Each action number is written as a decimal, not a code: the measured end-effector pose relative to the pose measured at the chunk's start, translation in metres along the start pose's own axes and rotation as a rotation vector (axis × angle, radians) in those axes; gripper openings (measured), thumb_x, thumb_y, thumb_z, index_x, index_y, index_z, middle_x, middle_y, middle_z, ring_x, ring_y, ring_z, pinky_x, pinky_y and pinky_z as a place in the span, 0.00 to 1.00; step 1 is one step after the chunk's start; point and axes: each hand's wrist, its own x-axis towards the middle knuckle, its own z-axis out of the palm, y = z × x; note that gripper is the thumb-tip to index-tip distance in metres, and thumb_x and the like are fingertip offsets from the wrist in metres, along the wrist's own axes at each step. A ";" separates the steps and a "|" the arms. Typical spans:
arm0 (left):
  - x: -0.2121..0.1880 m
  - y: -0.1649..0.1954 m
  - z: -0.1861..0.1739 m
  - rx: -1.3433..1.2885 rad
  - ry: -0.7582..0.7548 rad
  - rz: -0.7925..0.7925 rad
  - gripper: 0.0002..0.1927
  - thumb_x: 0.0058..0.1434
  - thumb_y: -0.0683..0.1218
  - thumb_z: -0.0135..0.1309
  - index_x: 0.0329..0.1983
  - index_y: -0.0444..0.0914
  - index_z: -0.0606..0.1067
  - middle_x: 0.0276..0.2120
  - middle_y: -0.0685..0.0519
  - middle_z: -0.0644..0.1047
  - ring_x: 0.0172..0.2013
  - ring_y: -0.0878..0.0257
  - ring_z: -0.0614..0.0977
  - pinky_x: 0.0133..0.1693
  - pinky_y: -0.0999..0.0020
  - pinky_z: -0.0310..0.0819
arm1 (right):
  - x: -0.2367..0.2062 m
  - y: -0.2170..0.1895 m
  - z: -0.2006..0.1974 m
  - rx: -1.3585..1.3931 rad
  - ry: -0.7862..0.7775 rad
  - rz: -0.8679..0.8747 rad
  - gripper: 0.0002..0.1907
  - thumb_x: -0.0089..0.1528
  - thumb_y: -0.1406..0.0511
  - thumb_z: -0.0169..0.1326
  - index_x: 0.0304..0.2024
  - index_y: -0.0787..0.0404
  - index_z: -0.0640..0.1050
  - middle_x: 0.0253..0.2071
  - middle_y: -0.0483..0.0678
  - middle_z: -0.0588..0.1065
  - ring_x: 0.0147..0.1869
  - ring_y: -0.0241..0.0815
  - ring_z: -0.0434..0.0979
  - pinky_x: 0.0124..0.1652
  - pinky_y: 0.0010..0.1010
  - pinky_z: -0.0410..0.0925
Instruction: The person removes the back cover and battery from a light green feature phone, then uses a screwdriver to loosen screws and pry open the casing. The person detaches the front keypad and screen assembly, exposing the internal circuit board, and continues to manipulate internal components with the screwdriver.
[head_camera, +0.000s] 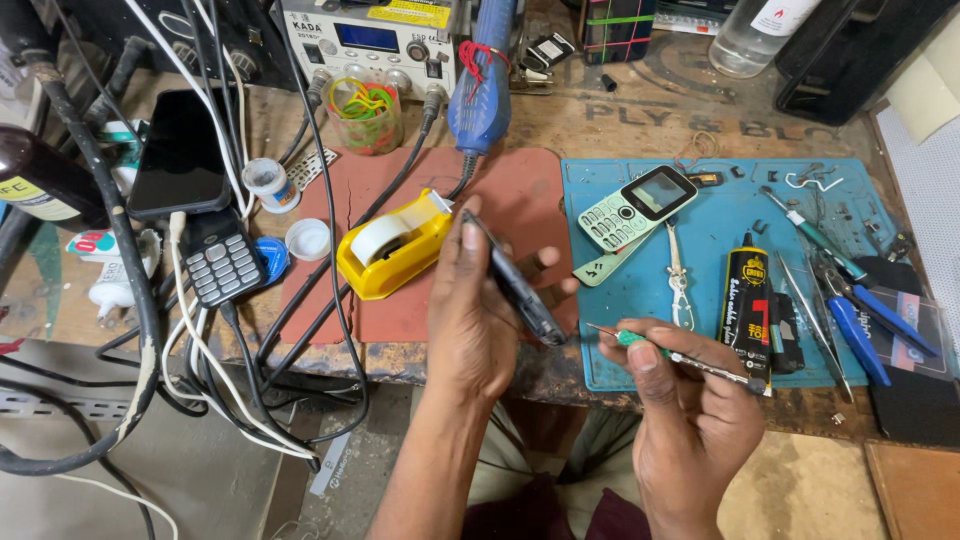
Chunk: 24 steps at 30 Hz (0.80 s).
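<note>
Black phone body (515, 285), held edge-on in the left hand (470, 315): thumb up along the near side, fingers wrapped behind, grip closed firmly around it. It hangs above the front edge of the bench, tilted, top end toward the yellow tape dispenser (392, 245).

Right hand (690, 415) pinches a thin screwdriver (680, 357) with a green collar; thumb and forefinger closed narrow on the shaft, the rest of the hand curled under. Metal tip points left and sits just beside the lower end of the phone body; contact too small to tell.

Both hands work at the bench's near edge, over the gap between the red mat (500, 200) and the blue mat (720, 270).

Blue mat: white keypad phone (635, 207) lying face up, tweezers (678, 280), black glue tube (745, 305), blue-handled pliers (860, 320) toward the right side.

Left of the hands: tangle of black and white cables (240, 380) dropping off the bench edge, dark keypad phone (220, 260) near them. Open room lies mainly below, off the bench front.
</note>
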 end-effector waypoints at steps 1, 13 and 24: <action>0.001 -0.001 0.002 0.034 0.018 0.007 0.30 0.68 0.53 0.51 0.71 0.46 0.60 0.43 0.53 0.72 0.43 0.52 0.83 0.41 0.46 0.86 | 0.001 0.000 -0.001 -0.001 0.004 0.002 0.09 0.69 0.74 0.56 0.52 0.70 0.74 0.49 0.61 0.79 0.51 0.49 0.83 0.56 0.41 0.79; 0.004 -0.005 0.003 0.093 0.000 0.100 0.31 0.68 0.41 0.51 0.73 0.40 0.57 0.54 0.50 0.71 0.48 0.54 0.81 0.48 0.50 0.82 | 0.006 0.000 -0.006 -0.044 0.045 0.038 0.09 0.69 0.76 0.55 0.51 0.71 0.74 0.48 0.61 0.79 0.50 0.48 0.83 0.53 0.41 0.79; 0.002 -0.003 0.001 0.051 -0.058 0.091 0.27 0.71 0.42 0.47 0.72 0.40 0.57 0.54 0.49 0.71 0.51 0.56 0.79 0.53 0.51 0.79 | 0.006 0.002 -0.004 -0.086 0.035 0.029 0.08 0.70 0.74 0.55 0.51 0.72 0.74 0.47 0.60 0.78 0.49 0.49 0.83 0.53 0.42 0.79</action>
